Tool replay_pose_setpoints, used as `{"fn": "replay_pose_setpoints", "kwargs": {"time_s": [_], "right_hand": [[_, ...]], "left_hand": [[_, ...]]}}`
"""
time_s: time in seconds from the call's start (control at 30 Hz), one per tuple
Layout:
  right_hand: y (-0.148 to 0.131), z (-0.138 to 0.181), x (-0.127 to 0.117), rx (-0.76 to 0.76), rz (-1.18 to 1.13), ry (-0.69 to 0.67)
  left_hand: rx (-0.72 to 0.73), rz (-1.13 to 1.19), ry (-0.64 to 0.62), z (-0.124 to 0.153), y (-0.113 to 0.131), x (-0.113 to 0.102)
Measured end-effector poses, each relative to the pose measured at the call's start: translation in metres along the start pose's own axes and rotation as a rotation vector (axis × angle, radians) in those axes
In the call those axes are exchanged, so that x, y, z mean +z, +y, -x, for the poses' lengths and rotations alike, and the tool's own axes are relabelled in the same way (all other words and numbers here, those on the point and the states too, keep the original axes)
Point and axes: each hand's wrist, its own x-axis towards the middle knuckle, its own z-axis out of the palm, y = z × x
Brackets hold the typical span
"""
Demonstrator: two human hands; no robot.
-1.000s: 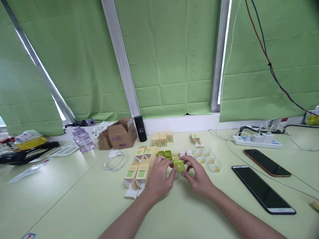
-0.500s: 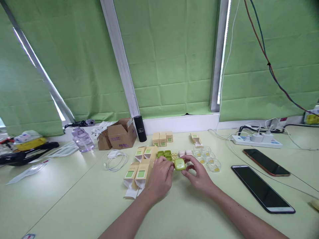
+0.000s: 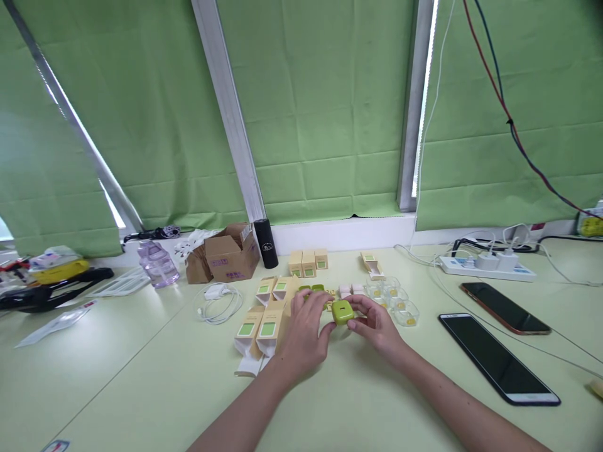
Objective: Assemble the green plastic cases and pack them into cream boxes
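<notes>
A small green square case (image 3: 342, 311) is held just above the pale green table (image 3: 141, 376), pinched between both hands. My left hand (image 3: 304, 333) grips its left side with curled fingers. My right hand (image 3: 375, 326) closes on its right side. Just behind the hands lie more green cases (image 3: 311, 289), small clear plastic trays with yellow pieces (image 3: 394, 301) and two pale pink blocks (image 3: 351, 289). Several cream cartons with green labels (image 3: 264, 320) lie to the left of my left hand.
Two phones (image 3: 499, 356) lie face up at the right, with a power strip (image 3: 485, 267) and cables behind. A brown cardboard box (image 3: 225, 254), a black cylinder (image 3: 265, 243), a purple bottle (image 3: 157, 262) and a white cable (image 3: 219, 300) stand at the back left.
The green case has turned in my fingers; a dark slot on its near side now faces me. Both hands stayed in place around it.
</notes>
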Motion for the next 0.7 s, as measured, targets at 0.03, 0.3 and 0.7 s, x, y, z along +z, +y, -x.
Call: {"fn": "replay_pose_setpoints", "kwargs": {"time_s": [0.03,0.3,0.7], "right_hand": [[0.000,0.000,0.000,0.002,-0.004,-0.007],[-0.005,0.003,0.005,0.020,0.049,-0.036],[-0.006,0.009,0.004,-0.228,0.860,-0.012]], "left_hand": [[0.016,0.001,-0.011,0.001,0.000,0.001],[0.079,-0.021,-0.067,0.004,-0.002,0.007],[-0.272,0.346,0.170,-0.005,-0.015,0.007]]}}
